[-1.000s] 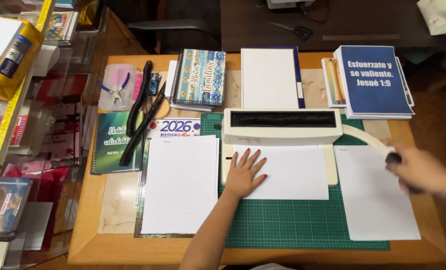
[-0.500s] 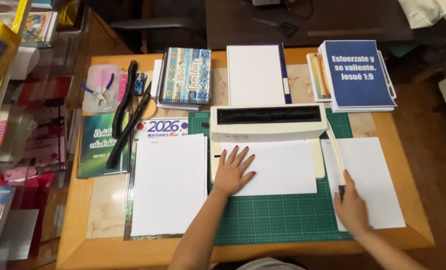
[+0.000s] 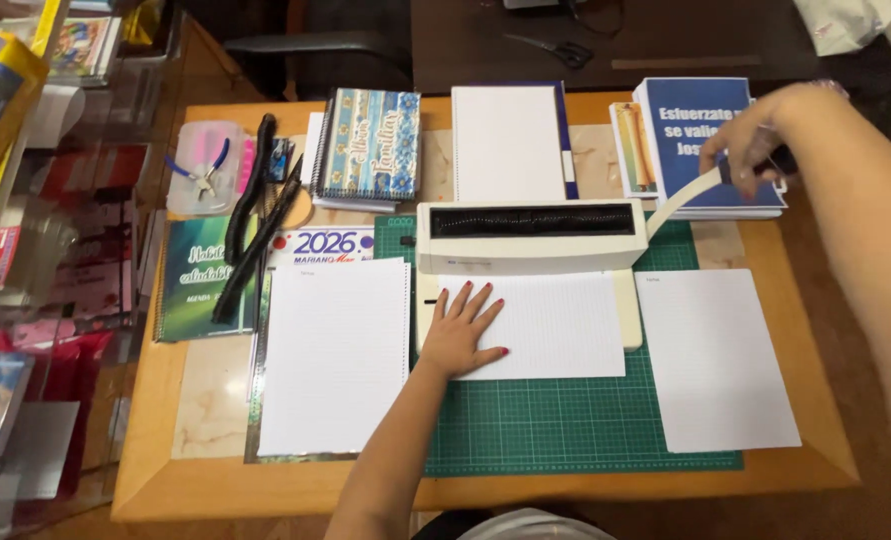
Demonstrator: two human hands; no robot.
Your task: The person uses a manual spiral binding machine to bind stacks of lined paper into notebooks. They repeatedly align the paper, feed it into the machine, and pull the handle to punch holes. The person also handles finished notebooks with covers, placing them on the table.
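Fingers (image 3: 475, 300) of the left hand (image 3: 462, 335) are lying spread and flat, pressing the lined white paper sheets (image 3: 555, 325) against the bed of the cream plastic comb-binding punch machine (image 3: 527, 238); the sheets' top edge is sitting in the machine's slot, at the middle of the wooden surface (image 3: 165, 480), over the green gridded cutting mat (image 3: 565, 430). The right hand (image 3: 755, 140) is closing its fingers around the dark grip of the cream lever arm (image 3: 687, 195), which is standing raised toward the far right.

Risks, as judged:
- The sheets are being held at the left end only; the right end may be creeping out of the slot, giving skewed holes.
- The lever is hanging over the blue-covered booklet stack (image 3: 710, 140); a swing could be knocking it.
- The loose white page (image 3: 710, 360) at right is lying just beside the lever's path and could be shifting.
- Left fingertips are resting near the slot edge.
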